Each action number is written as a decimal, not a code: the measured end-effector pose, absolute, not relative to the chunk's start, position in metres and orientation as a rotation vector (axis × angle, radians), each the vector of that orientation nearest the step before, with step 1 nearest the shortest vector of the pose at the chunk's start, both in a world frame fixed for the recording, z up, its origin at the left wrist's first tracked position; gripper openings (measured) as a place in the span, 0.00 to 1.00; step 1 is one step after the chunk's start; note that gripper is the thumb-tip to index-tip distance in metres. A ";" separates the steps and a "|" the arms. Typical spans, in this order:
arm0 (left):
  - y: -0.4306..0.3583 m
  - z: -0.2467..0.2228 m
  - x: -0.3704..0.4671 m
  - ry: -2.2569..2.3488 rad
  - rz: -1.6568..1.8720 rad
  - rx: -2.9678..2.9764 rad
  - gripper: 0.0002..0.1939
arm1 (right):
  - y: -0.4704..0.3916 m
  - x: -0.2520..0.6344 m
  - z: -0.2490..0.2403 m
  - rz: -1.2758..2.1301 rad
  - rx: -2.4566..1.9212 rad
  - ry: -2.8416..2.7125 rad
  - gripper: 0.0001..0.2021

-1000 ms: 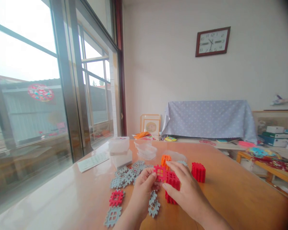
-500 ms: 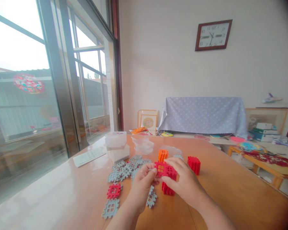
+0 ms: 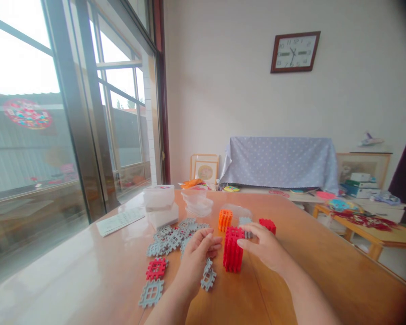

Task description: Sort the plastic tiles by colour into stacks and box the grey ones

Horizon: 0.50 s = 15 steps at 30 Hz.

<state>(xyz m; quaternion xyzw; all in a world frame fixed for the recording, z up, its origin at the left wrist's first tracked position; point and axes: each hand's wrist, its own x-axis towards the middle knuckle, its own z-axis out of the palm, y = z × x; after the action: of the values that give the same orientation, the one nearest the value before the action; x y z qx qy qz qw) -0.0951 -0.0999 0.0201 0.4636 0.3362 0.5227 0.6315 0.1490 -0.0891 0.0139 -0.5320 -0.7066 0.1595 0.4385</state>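
Note:
A tall red stack of notched plastic window blocks (image 3: 233, 255) stands upright on the wooden table. My right hand (image 3: 262, 246) grips its upper right side, thumb on the near face and fingertips at the top edge. Just left of the stack is my left hand (image 3: 199, 248), its fingers loosely bent and apart, with nothing visible in them. Below the left hand lie grey window blocks (image 3: 208, 277). Farther left are a single red window block (image 3: 156, 269) and a grey window block (image 3: 151, 292). A heap of grey window blocks (image 3: 174, 239) spreads behind the left wrist.
An orange block stack (image 3: 225, 220) stands behind the red one, and another red stack (image 3: 268, 225) is partly hidden by my right hand. White boxes (image 3: 161, 219), clear plastic containers (image 3: 198, 204) and a paper sheet (image 3: 121, 221) rest farther back on the table (image 3: 325, 266).
The red block that both hands held in the air is now at the red stack, under my right hand. My left hand has let go of it and is apart.

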 end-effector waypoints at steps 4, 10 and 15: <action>-0.100 0.020 -0.095 0.783 1.210 1.063 0.25 | -0.091 0.149 0.015 0.396 -1.336 -1.800 0.23; -0.100 0.020 -0.097 0.802 1.266 1.095 0.23 | -0.093 0.152 0.016 0.438 -1.315 -1.706 0.25; -0.090 0.015 -0.106 0.846 1.338 1.098 0.24 | -0.090 0.150 0.016 0.379 -1.330 -1.634 0.22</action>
<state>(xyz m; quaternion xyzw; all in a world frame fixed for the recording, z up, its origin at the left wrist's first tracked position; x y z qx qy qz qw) -0.1060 -0.0901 0.0147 0.4679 0.3605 0.5702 0.5709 0.1495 -0.0905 0.0156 -0.5452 -0.6696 0.1553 0.4799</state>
